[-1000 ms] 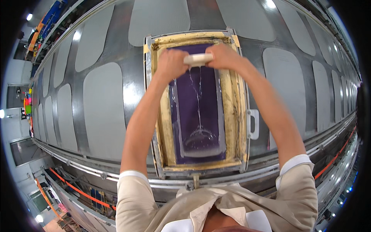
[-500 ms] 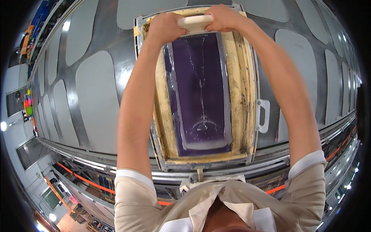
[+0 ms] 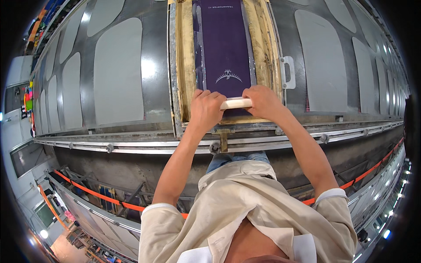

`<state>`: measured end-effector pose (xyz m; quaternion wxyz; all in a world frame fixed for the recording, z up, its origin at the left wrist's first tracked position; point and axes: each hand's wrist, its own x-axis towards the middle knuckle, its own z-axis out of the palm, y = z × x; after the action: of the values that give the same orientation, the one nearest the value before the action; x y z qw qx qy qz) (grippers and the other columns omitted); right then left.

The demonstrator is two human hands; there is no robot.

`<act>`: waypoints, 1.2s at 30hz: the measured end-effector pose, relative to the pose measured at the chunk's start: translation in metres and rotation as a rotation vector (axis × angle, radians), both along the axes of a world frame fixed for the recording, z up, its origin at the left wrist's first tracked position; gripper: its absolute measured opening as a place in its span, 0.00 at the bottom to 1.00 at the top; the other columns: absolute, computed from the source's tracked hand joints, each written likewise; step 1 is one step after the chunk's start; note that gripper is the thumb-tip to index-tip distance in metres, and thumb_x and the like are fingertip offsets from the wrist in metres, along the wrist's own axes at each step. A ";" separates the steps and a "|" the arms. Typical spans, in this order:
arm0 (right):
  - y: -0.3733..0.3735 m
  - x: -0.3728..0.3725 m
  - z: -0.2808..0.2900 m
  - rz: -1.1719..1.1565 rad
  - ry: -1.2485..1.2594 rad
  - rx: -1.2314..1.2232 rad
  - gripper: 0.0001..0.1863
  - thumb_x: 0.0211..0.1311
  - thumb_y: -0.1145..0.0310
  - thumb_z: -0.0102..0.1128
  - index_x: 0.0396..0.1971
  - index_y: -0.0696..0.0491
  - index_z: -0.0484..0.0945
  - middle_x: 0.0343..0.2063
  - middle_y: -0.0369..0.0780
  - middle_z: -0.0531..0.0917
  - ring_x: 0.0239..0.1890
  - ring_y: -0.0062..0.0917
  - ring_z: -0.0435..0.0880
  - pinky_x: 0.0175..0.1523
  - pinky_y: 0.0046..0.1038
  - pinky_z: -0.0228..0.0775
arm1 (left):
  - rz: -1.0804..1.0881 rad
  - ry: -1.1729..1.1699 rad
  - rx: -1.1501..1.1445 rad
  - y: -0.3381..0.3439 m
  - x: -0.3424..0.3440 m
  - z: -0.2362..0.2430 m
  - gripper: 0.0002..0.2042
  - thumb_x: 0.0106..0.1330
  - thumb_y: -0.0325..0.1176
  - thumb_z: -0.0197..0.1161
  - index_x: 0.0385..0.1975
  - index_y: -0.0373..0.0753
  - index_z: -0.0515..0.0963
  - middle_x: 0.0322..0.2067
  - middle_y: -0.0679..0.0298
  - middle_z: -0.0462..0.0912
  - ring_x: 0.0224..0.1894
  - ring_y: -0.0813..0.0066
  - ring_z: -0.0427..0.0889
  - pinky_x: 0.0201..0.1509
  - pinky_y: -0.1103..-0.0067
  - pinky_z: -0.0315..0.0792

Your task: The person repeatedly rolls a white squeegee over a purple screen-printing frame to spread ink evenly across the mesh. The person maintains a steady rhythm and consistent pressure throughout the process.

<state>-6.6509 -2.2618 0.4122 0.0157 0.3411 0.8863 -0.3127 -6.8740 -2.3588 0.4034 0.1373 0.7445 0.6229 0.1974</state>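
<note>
Both my hands grip a pale squeegee (image 3: 237, 103) at the near end of a screen-printing frame (image 3: 264, 61). My left hand (image 3: 206, 109) is closed round its left end, and my right hand (image 3: 264, 104) round its right end. A short stretch of the handle shows between them; the blade is hidden below. Beyond the squeegee lies the purple screen mesh (image 3: 226, 44), with a pale curved, spiky design near my hands and small lettering at its far end. Greyish wet residue runs along both sides of the mesh, and yellowish, stained borders flank it.
A white handle (image 3: 287, 72) sticks out from the frame's right side. Flat grey cut panels (image 3: 119, 70) lie in rows on the dark, shiny table. A metal rail (image 3: 131, 147) runs along the near table edge, with an orange strip (image 3: 105, 196) lower behind me.
My hands have drawn the squeegee from the far end of the screen to the near end. White streaks and droplets on the mesh are gone, and the curved design shows clearly.
</note>
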 end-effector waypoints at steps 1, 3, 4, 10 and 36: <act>-0.007 0.002 0.005 0.002 0.010 -0.017 0.24 0.47 0.56 0.80 0.41 0.53 0.83 0.39 0.43 0.85 0.47 0.42 0.83 0.54 0.42 0.75 | 0.006 0.016 0.025 -0.007 0.002 -0.002 0.11 0.47 0.30 0.77 0.31 0.45 0.86 0.32 0.68 0.86 0.37 0.64 0.82 0.48 0.68 0.70; 0.003 0.008 0.018 -0.110 0.118 -0.081 0.25 0.53 0.52 0.77 0.46 0.54 0.84 0.41 0.46 0.85 0.49 0.42 0.83 0.56 0.42 0.74 | 0.016 0.057 0.078 -0.011 0.004 0.003 0.11 0.47 0.31 0.77 0.32 0.46 0.86 0.35 0.70 0.86 0.40 0.66 0.82 0.49 0.68 0.69; 0.012 0.013 0.024 -0.257 0.197 -0.063 0.25 0.56 0.52 0.76 0.46 0.54 0.84 0.40 0.47 0.86 0.48 0.44 0.83 0.56 0.42 0.74 | 0.018 0.063 0.067 -0.013 0.006 0.007 0.12 0.47 0.31 0.77 0.33 0.46 0.86 0.36 0.70 0.86 0.41 0.67 0.82 0.50 0.68 0.69; 0.106 0.072 -0.052 -1.031 0.143 0.322 0.22 0.68 0.51 0.64 0.48 0.55 0.83 0.47 0.51 0.87 0.51 0.48 0.83 0.57 0.44 0.74 | 0.025 0.116 -0.004 -0.019 0.005 0.008 0.14 0.46 0.29 0.75 0.36 0.46 0.86 0.39 0.70 0.85 0.45 0.67 0.81 0.54 0.68 0.69; -0.025 -0.362 -0.037 -1.026 0.736 0.075 0.11 0.67 0.62 0.65 0.32 0.54 0.78 0.25 0.50 0.83 0.32 0.51 0.85 0.36 0.44 0.73 | 0.058 0.179 0.081 -0.168 -0.399 0.060 0.14 0.47 0.29 0.77 0.37 0.44 0.86 0.39 0.68 0.89 0.41 0.63 0.84 0.48 0.67 0.70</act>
<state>-7.0134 -2.2871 0.3750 -0.4541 0.5931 0.5676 -0.3461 -7.2729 -2.5264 0.4633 0.0450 0.7458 0.6453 0.1592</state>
